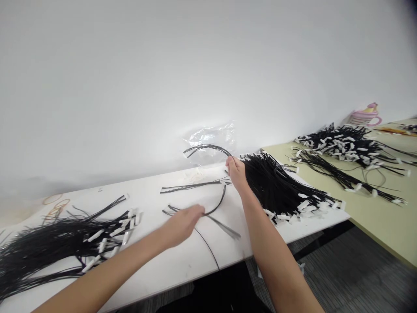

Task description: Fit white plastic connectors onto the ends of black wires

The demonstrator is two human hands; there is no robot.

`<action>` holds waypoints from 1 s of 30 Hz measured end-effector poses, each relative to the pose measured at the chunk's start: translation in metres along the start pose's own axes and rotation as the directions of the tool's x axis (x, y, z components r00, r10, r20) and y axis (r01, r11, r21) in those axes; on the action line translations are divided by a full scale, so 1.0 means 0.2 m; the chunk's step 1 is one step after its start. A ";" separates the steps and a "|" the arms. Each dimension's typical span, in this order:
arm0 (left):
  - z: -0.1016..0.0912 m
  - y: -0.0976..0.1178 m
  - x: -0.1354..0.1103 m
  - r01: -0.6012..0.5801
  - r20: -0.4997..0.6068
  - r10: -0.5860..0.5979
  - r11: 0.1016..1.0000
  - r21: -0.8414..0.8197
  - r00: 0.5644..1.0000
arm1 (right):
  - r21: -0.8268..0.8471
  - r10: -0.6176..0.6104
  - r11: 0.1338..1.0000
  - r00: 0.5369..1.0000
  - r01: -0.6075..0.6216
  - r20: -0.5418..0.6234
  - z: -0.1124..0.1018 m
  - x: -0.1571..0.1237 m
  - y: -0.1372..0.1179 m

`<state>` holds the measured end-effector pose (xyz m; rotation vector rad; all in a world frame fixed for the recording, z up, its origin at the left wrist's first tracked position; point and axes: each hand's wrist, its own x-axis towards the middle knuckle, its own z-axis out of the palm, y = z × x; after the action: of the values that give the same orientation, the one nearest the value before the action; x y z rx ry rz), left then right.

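My right hand [236,171] is closed around a few thin black cables [210,146], which arch up and to the left from the fingers above the white table. Lower and to the left, my left hand [186,222] is slightly blurred, its fingers pinched on another black cable [222,199] that curves up toward the right. More loose cables [224,227] stick out on either side of this hand. Between the hands and the wall, a thin flat bunch of black cables [192,187] lies on the table.
A large pile of black cables [270,184] with white connectors lies at right on the white table [156,278], another pile [65,239] at left near rubber bands [57,208]. A clear plastic bag [211,134] rests against the wall. More cables [339,143] cover the yellowish table [384,221].
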<state>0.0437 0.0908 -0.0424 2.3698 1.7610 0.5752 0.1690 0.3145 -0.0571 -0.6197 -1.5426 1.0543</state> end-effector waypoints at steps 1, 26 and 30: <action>-0.05 0.00 0.02 0.082 -0.057 -0.086 0.994 -0.073 0.995 | 0.001 0.002 1.000 1.000 -0.002 -0.002 0.00 0.00 0.00; -0.24 -0.25 0.00 0.184 0.511 -0.180 0.982 0.043 0.841 | -0.100 -0.027 0.995 1.000 0.028 0.006 -0.01 0.00 0.04; -0.20 -0.20 -0.05 0.189 0.425 -0.157 0.981 -0.034 0.892 | -0.173 -0.042 0.984 0.997 0.052 0.061 0.00 -0.01 0.05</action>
<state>-0.0099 0.0897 -0.0206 2.0571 1.6891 0.0885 0.1673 0.3164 -0.0667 -0.6743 -1.7041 0.9141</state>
